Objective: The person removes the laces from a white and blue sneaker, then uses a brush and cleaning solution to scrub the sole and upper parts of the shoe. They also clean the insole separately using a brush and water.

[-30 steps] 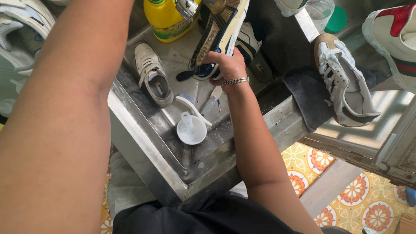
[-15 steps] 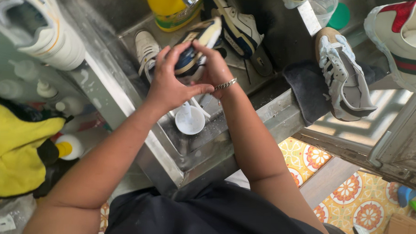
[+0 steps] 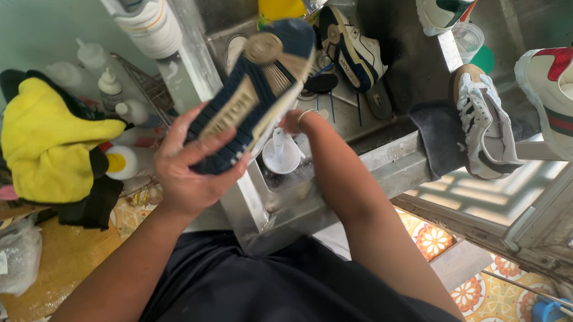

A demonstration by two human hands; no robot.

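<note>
My left hand (image 3: 188, 167) grips the heel end of a sneaker (image 3: 254, 93) turned sole up, showing a navy and tan tread. The shoe points away from me over a steel sink (image 3: 278, 215). My right hand (image 3: 292, 121) is mostly hidden behind the shoe, with only the wrist and a silver bracelet showing; it touches the shoe's far side. A small white cup (image 3: 281, 154) sits in the sink just below the shoe.
More sneakers lie in the sink (image 3: 354, 49), on a dark cloth at its right edge (image 3: 484, 126), and at the right (image 3: 564, 107) and top left (image 3: 142, 13). A yellow bottle (image 3: 282, 2) stands behind. A yellow cloth (image 3: 46, 140) and squeeze bottles (image 3: 111, 88) sit left.
The sneaker has been lifted out of the sink toward me and turned sole up. My left hand now holds its heel; the view has shifted left.
</note>
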